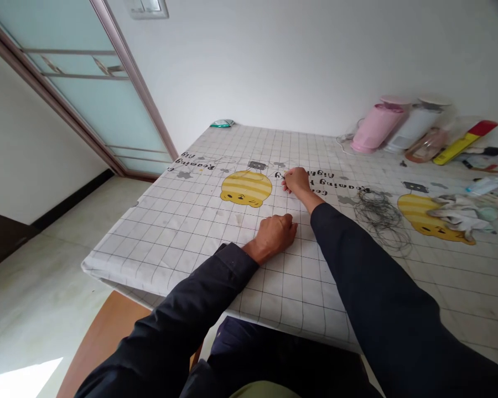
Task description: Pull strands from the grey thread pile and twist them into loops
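My left hand [276,235] rests low over the checked tablecloth [199,232], its fingers curled closed. Farther from me, my right hand [297,181] is closed in a pinch above the printed lettering. Whatever either hand grips is hidden or too thin to make out. To the right of my right hand lies a loose tangle of thin dark wire or thread [382,218]. Faint thin curved lines cross the cloth near the yellow printed bear [247,188]; whether they are a strand of the same material I cannot tell.
A green packet [222,123] lies at the far left corner. At the back right stand a pink cylinder [377,127], a white one [415,127] and a yellow-and-red box [465,143]. Crumpled cloth or paper [465,213] lies at right. A wooden chair [108,337] is below the table's edge.
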Demonstrator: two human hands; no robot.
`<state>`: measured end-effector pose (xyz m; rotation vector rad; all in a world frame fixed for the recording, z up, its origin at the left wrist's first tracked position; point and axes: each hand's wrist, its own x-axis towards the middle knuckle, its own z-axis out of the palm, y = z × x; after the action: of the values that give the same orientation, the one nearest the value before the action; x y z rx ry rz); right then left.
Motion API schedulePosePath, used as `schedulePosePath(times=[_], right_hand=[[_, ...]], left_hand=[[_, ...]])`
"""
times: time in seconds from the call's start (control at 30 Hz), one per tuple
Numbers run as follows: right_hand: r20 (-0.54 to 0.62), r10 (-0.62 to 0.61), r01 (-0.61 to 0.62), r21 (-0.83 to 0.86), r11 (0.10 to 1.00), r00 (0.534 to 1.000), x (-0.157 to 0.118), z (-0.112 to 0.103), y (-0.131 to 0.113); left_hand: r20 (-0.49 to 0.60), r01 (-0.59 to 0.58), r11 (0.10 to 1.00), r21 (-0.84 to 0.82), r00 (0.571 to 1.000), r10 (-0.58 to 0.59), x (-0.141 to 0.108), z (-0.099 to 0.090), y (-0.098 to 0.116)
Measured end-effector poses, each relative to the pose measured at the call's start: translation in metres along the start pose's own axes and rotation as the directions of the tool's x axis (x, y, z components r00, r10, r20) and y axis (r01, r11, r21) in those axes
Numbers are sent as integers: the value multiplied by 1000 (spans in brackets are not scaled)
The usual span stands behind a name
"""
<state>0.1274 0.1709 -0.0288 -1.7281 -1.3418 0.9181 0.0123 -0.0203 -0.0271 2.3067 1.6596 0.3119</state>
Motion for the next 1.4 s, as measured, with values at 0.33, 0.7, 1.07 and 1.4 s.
schedulePosePath(times=[0.33, 0.7, 1.07, 1.4], right_hand=[[-19, -50, 43, -265, 963, 999, 10, -8, -3], [181, -525, 555, -324, 766, 831, -132, -72, 27], [-194, -580, 348, -638, 687, 791, -131, -227, 112], [172, -397, 368, -787, 495, 902, -125, -225, 140]], left_hand=[[5, -13, 1000, 6, 1000, 12, 1, 2, -2], [-37, 20, 1000, 24, 999, -19, 7, 4, -9], [-53, 34, 999, 13, 998, -33, 14, 4, -17], [-54, 8, 1000, -18, 998, -9, 15, 3, -20]])
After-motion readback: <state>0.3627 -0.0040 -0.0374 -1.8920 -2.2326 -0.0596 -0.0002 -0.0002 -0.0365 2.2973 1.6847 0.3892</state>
